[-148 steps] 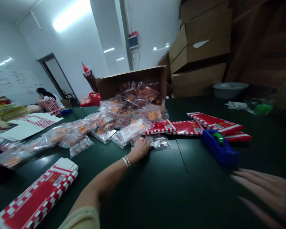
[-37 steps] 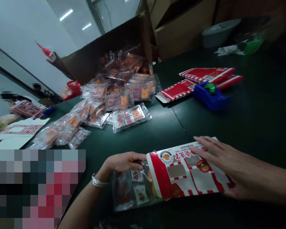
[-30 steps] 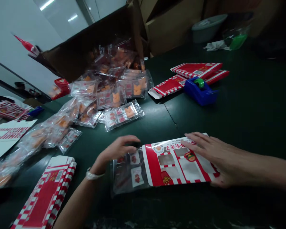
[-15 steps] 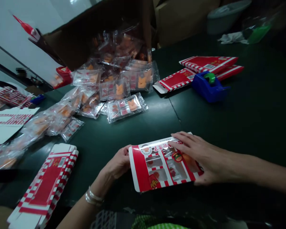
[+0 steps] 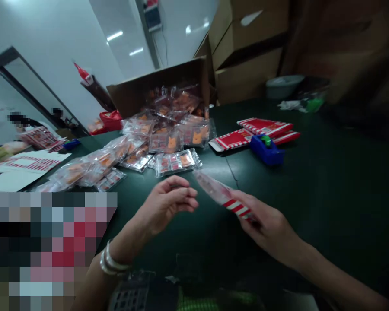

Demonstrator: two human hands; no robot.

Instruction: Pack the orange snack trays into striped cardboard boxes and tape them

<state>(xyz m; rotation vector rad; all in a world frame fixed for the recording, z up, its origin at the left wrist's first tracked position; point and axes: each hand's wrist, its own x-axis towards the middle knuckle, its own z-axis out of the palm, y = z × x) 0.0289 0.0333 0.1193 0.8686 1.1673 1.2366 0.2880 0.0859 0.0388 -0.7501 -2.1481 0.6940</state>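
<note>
My right hand (image 5: 269,224) grips a red-and-white striped box (image 5: 238,208), now seen nearly edge-on and tilted over the dark green table (image 5: 327,185). A clear, blurred part of it points up to the left. Just left of the box, my left hand (image 5: 168,203) is raised with its fingers apart and holds nothing. Beyond the hands lies a clear packet with orange pieces (image 5: 178,162), in front of a heap of similar packets (image 5: 168,140) that spills from an open carton (image 5: 129,97).
A blue tape dispenser (image 5: 267,150) stands beside flat red boxes (image 5: 266,126) at the right. Farther back are a grey tub (image 5: 283,86) and stacked cartons (image 5: 249,73). Striped card sheets (image 5: 29,166) lie at the left; the lower left is pixelated.
My left hand has let go of the box and opened. My right hand has turned the box from face-up to nearly edge-on. The view has tilted upward.
</note>
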